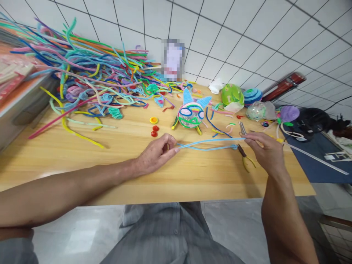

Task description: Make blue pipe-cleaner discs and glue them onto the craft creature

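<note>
A light blue pipe cleaner [211,140] stretches between my two hands above the wooden table. My left hand [158,154] pinches its left end, where a second blue strand meets it. That lower strand runs right to a small curled tip near the pliers. Thumb and fingers of my right hand [262,150] are closed on the right end of the upper strand. Just left of my right hand lie yellow-handled pliers [244,157]. Beyond the strands stands a small round figure [190,115] with blue pointed ears, ringed eyes and short legs.
A big heap of coloured pipe cleaners [90,73] covers the back left. Red discs [154,131] and a yellow disc [154,120] lie near my left hand. A green ball [232,96], a clear ball [255,111] and a purple ball [289,113] stand at the back right. A blurred phone-like screen [173,60] leans on the tiled wall.
</note>
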`<state>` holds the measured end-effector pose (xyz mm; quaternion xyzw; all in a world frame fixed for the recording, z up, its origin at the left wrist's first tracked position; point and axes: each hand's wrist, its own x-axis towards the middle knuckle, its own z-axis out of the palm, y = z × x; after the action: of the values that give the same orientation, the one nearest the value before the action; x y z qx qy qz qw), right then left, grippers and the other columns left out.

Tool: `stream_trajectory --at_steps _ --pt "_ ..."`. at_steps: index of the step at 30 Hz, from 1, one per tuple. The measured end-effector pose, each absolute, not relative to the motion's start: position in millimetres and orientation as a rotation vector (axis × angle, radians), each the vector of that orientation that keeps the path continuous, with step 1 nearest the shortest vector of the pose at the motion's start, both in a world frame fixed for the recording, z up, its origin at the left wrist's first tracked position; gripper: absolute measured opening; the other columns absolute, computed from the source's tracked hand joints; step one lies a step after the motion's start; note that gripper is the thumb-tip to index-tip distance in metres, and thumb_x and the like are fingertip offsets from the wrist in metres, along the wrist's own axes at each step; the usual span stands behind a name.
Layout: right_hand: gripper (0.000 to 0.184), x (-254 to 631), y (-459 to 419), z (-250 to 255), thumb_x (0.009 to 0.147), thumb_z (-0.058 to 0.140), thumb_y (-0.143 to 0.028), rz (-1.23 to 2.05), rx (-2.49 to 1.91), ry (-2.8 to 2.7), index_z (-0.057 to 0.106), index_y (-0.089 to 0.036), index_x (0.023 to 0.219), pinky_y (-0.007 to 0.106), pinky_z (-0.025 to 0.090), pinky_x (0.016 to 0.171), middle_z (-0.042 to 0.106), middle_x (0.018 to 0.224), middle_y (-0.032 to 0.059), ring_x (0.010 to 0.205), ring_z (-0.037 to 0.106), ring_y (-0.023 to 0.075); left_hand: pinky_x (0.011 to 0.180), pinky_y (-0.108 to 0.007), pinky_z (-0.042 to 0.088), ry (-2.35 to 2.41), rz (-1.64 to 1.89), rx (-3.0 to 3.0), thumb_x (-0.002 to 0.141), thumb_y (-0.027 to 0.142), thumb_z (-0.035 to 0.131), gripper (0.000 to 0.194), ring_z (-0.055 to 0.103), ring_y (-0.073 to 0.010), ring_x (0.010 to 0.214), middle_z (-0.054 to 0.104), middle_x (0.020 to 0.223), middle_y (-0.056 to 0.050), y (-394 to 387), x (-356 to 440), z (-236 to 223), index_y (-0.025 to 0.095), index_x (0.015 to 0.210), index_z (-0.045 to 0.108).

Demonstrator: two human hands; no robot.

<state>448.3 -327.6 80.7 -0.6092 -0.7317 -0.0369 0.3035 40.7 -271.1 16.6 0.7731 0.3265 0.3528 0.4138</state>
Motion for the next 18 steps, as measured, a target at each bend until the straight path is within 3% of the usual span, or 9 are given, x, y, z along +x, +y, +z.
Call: stream_trajectory --at_steps 6,10,14,18 --pt "0.014 442 -331 80 0.095 0.066 -0.039 0.022 -1.675 -1.895 0.077 -0.032 0.091 0.054 0.062 0.093 0.081 0.095 0.0053 0.096 0.077 0.0308 0.056 -0.024 0.041 0.800 0.905 1.966 0.100 0.037 0.060 0.022 0.052 -0.0112 0.058 0.057 0.072 0.005 -267 40 15 0.022 0.117 0.059" --pt "0.014 433 -331 82 0.095 0.065 -0.039 0.055 -1.701 -1.881 0.077 -0.033 0.091 0.057 0.061 0.097 0.081 0.097 0.0055 0.099 0.077 0.0328 0.060 -0.025 0.043 0.803 0.774 2.172 0.099 0.039 0.062 0.024 0.057 -0.0133 0.063 0.063 0.073 0.002 -269 39 10 0.020 0.113 0.069" --pt "0.012 429 -332 85 0.097 0.065 -0.035 0.034 -1.641 -1.894 0.076 -0.033 0.090 0.055 0.062 0.094 0.080 0.094 0.0049 0.096 0.078 0.0328 0.066 -0.026 0.045 0.744 0.671 2.334 0.104 0.030 0.054 0.022 0.065 -0.0150 0.071 0.071 0.080 -0.001 -270 39 4 0.019 0.096 0.071" --pt "0.018 411 -338 95 0.098 0.066 -0.036 -0.220 -1.660 -1.991 0.073 -0.034 0.114 0.060 0.056 0.102 0.078 0.116 0.0109 0.115 0.072 0.0381 0.064 -0.024 0.043 0.760 0.683 2.364 0.104 0.024 0.052 0.024 0.066 -0.0141 0.068 0.073 0.078 -0.002 -271 39 3 0.018 0.091 0.071"
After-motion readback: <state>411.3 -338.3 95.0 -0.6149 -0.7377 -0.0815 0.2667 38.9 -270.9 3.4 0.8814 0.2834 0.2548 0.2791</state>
